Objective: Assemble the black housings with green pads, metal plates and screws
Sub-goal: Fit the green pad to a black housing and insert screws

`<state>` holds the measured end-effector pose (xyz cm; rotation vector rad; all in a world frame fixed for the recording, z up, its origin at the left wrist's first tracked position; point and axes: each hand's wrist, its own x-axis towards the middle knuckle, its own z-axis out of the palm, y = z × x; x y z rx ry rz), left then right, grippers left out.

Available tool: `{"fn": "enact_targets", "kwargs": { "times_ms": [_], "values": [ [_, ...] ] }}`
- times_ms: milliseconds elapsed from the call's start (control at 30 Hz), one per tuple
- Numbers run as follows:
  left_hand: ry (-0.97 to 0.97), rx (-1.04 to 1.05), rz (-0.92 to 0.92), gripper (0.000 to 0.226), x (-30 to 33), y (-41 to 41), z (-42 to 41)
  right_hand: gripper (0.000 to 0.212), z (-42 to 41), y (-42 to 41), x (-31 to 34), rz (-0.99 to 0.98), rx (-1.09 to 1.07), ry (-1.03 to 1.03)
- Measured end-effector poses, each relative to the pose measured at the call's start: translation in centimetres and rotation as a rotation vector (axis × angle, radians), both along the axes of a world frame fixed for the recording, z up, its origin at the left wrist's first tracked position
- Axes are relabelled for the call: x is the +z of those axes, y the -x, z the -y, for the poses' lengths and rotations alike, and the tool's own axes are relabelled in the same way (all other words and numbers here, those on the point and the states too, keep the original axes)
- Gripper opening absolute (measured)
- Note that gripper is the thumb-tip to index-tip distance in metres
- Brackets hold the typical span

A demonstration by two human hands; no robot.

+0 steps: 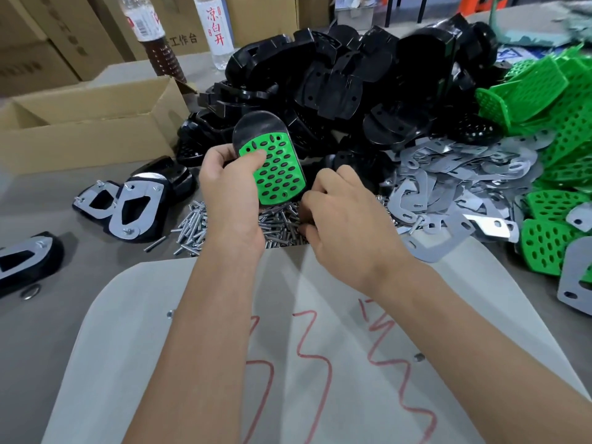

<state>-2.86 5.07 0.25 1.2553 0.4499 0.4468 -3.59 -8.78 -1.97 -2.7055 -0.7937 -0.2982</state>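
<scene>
Two bare forearms in view, left hand (pixel 229 187) and right hand (pixel 346 216) uncovered: no gloves, no sleeves reaching wrists. No rings, watch or bands showing. Fingernails short where visible. Elbows and upper arms out of frame.

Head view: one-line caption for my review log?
Left hand holds green-padded housing; right hand reaches into screws.

A grey work table (pixel 48 315) is shown, overlaid at six o'clock by a pale sheet (pixel 320 395) marked with red strokes. An open cardboard box (pixel 93 123) is placed at ten o'clock. Stacked brown cartons (pixel 57 36) and two labelled bottles (pixel 217 30) are seen at eleven to twelve o'clock. Even, diffuse lighting is observed.
</scene>
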Motion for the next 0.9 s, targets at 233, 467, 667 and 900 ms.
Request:
{"fn": "enact_targets", "kwargs": {
  "times_ms": [233,467,667,900],
  "values": [
    [-0.024,0.078,0.007,0.018,-0.1,-0.3,-0.5,0.011,0.7,-0.5,-0.6,0.036,0.038,-0.176],
    [-0.167,0.056,0.005,0.017,-0.8,-0.5,0.5,0.009,2.3,-1.2,-0.7,-0.039,0.025,-0.507],
    [-0.109,0.134,0.03,0.02,-1.3,-0.8,0.4,0.022,0.7,-1.0,-1.0,-0.01,0.072,-0.063],
    [-0.175,0.156,0.114,0.019,-1.7,-0.9,1.3,0.009,0.9,-1.2,-1.1,0.055,0.099,-0.273]
  ]
}}
